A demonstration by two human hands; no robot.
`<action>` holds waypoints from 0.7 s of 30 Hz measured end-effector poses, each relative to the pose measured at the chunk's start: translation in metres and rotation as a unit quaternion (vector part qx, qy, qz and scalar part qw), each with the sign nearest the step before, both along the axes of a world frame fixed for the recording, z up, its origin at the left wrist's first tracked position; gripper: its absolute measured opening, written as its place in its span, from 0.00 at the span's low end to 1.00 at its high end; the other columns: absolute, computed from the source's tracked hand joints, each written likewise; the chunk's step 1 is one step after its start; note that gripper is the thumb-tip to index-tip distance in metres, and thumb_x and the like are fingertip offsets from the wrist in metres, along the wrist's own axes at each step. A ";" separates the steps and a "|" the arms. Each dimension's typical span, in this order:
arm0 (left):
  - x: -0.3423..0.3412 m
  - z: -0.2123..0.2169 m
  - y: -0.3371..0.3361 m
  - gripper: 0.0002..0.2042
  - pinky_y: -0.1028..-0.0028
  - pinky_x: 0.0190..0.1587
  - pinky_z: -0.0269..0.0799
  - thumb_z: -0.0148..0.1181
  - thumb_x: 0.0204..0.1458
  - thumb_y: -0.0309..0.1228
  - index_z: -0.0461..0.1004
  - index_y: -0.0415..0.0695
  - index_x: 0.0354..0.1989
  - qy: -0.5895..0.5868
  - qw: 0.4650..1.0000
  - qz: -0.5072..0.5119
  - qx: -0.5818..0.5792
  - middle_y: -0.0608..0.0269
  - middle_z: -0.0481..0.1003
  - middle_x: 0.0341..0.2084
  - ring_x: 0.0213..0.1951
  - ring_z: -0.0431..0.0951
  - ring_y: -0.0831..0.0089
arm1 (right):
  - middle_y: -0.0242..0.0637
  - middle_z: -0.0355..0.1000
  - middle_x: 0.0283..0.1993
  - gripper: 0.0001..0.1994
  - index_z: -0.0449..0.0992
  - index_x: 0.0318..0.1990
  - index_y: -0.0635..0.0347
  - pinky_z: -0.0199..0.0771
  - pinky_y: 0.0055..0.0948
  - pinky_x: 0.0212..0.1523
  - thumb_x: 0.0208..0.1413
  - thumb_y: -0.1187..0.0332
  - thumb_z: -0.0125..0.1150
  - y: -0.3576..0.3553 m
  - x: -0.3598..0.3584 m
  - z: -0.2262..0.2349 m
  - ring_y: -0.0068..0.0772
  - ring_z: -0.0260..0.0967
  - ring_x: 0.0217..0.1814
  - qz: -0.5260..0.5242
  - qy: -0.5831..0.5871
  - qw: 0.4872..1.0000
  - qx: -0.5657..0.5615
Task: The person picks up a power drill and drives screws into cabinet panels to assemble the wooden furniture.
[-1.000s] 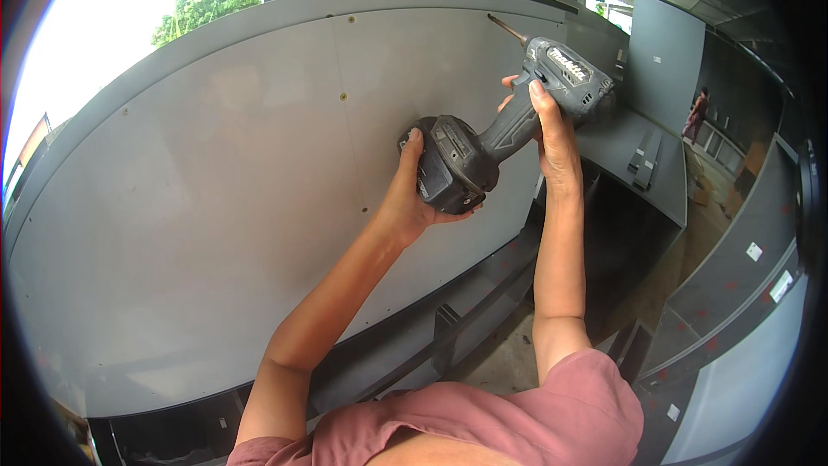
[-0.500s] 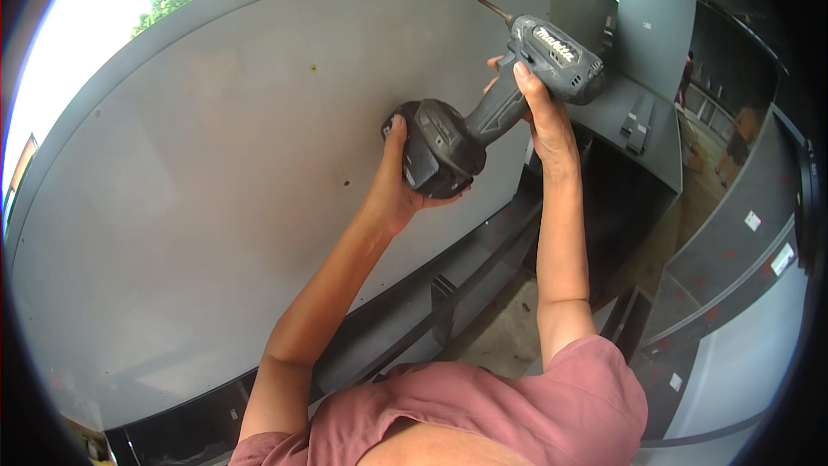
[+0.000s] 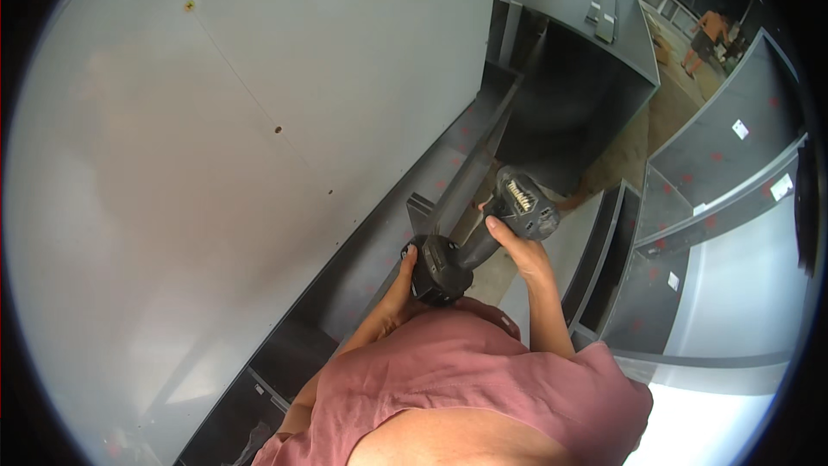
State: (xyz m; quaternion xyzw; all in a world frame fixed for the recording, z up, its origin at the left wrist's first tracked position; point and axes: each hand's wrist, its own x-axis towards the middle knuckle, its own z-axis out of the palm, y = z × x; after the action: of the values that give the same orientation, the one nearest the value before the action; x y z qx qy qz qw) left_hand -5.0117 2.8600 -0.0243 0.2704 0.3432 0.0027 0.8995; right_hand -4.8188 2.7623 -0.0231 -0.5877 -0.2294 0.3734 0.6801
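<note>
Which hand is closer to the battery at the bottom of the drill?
Left. The left hand cups the drill's battery. The right hand grips the handle farther up, apart from the battery.

A large grey panel [image 3: 216, 121] faces grey metal cabinets [image 3: 586, 78] (another person [image 3: 709, 34] stands beyond).

cordless drill [image 3: 483, 237] lowered from high on the grey panel [image 3: 216, 147] to chest height, view tilted downward

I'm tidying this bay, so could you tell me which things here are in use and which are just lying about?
In use: cordless drill, gripped by the right hand, its battery end steadied by the left hand; large grey panel.

Lying about: grey cabinet, small fittings on it, shelf units.
</note>
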 end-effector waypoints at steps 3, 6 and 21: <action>-0.015 -0.016 -0.009 0.37 0.57 0.57 0.63 0.38 0.51 0.66 0.61 0.50 0.60 0.049 0.996 0.026 -0.064 0.50 0.66 0.53 0.55 0.67 0.57 | 0.30 0.70 0.46 0.21 0.72 0.49 0.59 0.68 0.28 0.46 0.49 0.58 0.65 -0.007 -0.021 -0.021 0.24 0.67 0.47 -0.002 0.044 0.996 -0.082; -0.025 -0.040 -0.001 0.37 0.57 0.57 0.63 0.40 0.50 0.66 0.61 0.50 0.59 0.025 0.996 0.026 -0.080 0.51 0.66 0.54 0.55 0.66 0.56 | 0.31 0.71 0.47 0.23 0.73 0.49 0.57 0.69 0.31 0.43 0.49 0.55 0.64 -0.002 -0.026 -0.023 0.26 0.67 0.48 0.006 0.058 0.991 -0.120; 0.078 -0.088 0.053 0.39 0.52 0.48 0.68 0.32 0.49 0.70 0.62 0.53 0.59 0.092 0.994 0.047 0.020 0.57 0.68 0.51 0.50 0.71 0.59 | 0.32 0.68 0.52 0.23 0.69 0.53 0.55 0.70 0.34 0.46 0.52 0.54 0.60 0.077 0.088 -0.114 0.27 0.65 0.53 0.086 0.107 0.988 -0.071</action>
State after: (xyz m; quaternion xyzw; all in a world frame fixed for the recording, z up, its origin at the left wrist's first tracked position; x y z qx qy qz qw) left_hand -4.9332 2.9130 -0.1126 0.2709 0.4365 0.0271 0.8575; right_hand -4.7305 2.8392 -0.1374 -0.5689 -0.1786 0.5066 0.6227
